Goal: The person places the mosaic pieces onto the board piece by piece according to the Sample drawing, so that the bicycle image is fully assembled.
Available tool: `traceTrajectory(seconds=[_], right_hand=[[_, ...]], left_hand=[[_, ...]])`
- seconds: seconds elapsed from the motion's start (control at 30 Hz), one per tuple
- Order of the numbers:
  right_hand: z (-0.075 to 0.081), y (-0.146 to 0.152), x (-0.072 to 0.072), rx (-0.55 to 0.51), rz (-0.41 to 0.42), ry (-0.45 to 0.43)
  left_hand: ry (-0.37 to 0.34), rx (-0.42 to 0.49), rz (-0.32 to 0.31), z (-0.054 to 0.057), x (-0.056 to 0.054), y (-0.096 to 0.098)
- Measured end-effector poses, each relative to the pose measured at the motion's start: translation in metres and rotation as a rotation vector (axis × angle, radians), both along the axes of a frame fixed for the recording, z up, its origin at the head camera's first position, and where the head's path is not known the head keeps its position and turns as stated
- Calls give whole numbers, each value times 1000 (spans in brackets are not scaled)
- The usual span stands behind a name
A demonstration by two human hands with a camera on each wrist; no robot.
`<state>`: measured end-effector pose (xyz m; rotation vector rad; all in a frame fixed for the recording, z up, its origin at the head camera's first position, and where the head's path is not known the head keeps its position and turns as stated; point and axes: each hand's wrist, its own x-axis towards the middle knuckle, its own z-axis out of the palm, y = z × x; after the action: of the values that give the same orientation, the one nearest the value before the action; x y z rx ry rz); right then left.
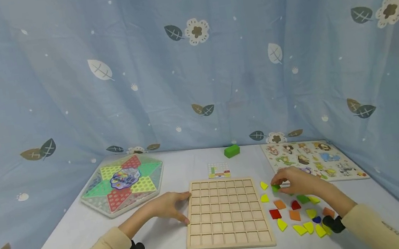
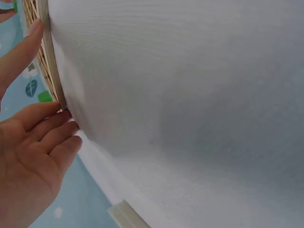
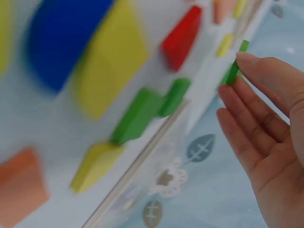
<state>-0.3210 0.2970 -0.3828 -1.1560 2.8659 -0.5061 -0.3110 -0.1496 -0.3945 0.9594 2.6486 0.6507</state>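
A wooden grid board [image 1: 226,215] lies flat at the middle of the table, its square cells bare. My left hand [image 1: 168,206] touches the board's left edge with thumb and fingertips spread apart; in the left wrist view its fingers are fairly straight against the board's side [image 2: 53,66]. Right of the board, my right hand [image 1: 296,181] pinches a small green tile [image 3: 232,73] between thumb and fingers. Around and below that hand lie loose tiles: a red square [image 1: 275,214], an orange square [image 1: 295,215], yellow quarter-rounds [image 1: 282,225] and a blue piece [image 1: 316,219].
A small pattern card [image 1: 219,170] lies behind the board, with a green block [image 1: 232,151] farther back. At the back left is a hexagonal star-pattern game board [image 1: 127,182]; at the back right, an animal picture board [image 1: 314,159]. A blue patterned curtain [image 1: 162,82] hangs behind the table.
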Motion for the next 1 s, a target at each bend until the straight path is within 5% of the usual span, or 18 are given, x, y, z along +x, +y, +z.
traceTrajectory(seconds=[0.6, 1.0], right_hand=[[9, -88, 1, -221, 58, 33], [16, -143, -8, -236, 65, 28]], left_hand=[[7, 40, -24, -4, -1, -3], [10, 22, -17, -2, -2, -3]])
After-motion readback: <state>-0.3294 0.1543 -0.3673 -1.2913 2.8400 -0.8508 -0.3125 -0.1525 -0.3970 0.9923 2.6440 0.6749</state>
